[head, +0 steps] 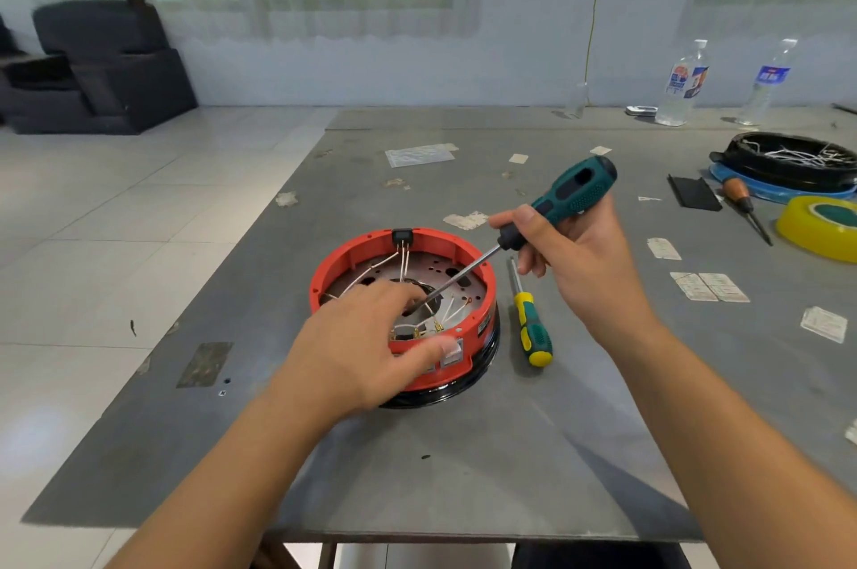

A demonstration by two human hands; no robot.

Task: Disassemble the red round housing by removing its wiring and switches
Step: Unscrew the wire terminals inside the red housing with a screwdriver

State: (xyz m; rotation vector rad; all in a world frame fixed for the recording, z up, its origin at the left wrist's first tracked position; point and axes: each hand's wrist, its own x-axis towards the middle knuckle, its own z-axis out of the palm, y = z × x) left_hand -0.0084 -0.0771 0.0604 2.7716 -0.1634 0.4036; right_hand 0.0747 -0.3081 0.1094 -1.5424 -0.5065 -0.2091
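your left hand (366, 336) rests on the near rim of the red round housing (343, 264), thumb laid along its outer wall and fingers curled down into the inside, where the fingertips meet the tip of a screwdriver; whether they pinch anything there cannot be told. the housing sits open side up on the grey table (463, 466), on a black ring, at the middle of the tabletop. inside it, white wires (371, 274) run across a perforated metal plate from a black connector block (402, 236) on the far rim, and more wire ends with brass terminals lie by the near wall. your right hand (579, 253), just right of the housing, grips the teal-handled screwdriver (572, 193), whose shaft slants down into the housing's centre. a yellow-and-green screwdriver (533, 327) lies on the table just right of the housing. far right of the housing are a yellow tape roll (821, 225), a black tray of loose wires (788, 155) and 2 water bottles (681, 81).
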